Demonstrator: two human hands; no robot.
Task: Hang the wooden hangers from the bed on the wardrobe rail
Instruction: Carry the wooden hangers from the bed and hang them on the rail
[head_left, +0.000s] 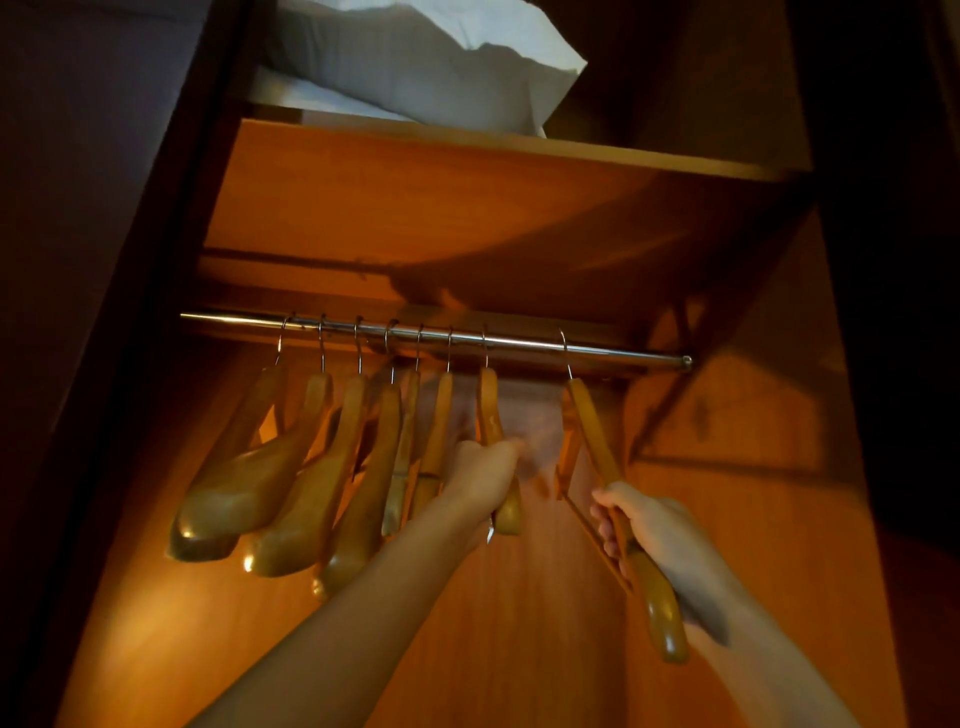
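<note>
My right hand (636, 525) grips the lower arm of a wooden hanger (597, 441) whose hook is over the wardrobe rail (519, 340); my left hand (485, 470) is closed on the neighbouring hanger (488, 410) (fingers blurred). I judge them rigid, light and smooth: best held mid-arm, steering the hook.

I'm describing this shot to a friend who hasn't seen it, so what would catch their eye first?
Probably the row of wooden hangers crowded along the left and middle of the metal rail, glowing orange in the wardrobe light. Next, the two hands reaching up: the left hand grips a hanger mid-rail, and the right hand holds the rightmost hanger, hooked on but set apart. A white pillow lies on the shelf above.
</note>
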